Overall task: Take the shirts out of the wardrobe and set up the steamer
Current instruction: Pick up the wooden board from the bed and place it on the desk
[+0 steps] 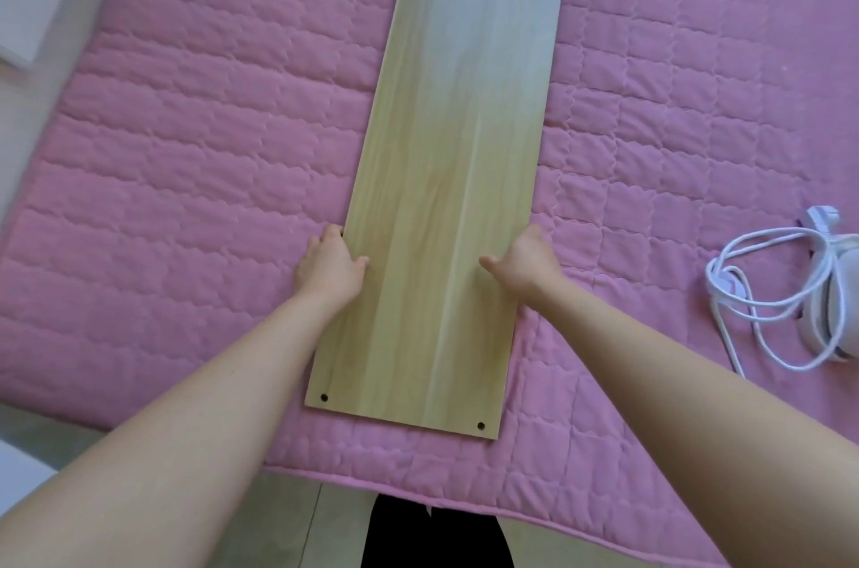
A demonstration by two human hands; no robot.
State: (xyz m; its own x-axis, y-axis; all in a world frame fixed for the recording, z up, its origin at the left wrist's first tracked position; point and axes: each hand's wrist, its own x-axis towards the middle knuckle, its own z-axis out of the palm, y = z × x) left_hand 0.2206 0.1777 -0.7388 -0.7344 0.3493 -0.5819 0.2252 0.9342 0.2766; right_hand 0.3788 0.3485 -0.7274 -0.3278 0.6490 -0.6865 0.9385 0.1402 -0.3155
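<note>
Both hands, left [327,263] and right [525,263], grip the long edges of a wooden board [446,177] lying on a pink quilted bed [209,149]; the white steamer [832,293], cord coiled, rests well apart near the bed's right side.

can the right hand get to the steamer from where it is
Probably yes: the right hand grips the wooden board, but only bare pink quilt separates it from the steamer.

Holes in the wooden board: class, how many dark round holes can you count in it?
2. One hole sits at the near left corner of the wooden board, the other hole at the near right corner. The board's far end runs out of view, so more may be hidden.
</note>
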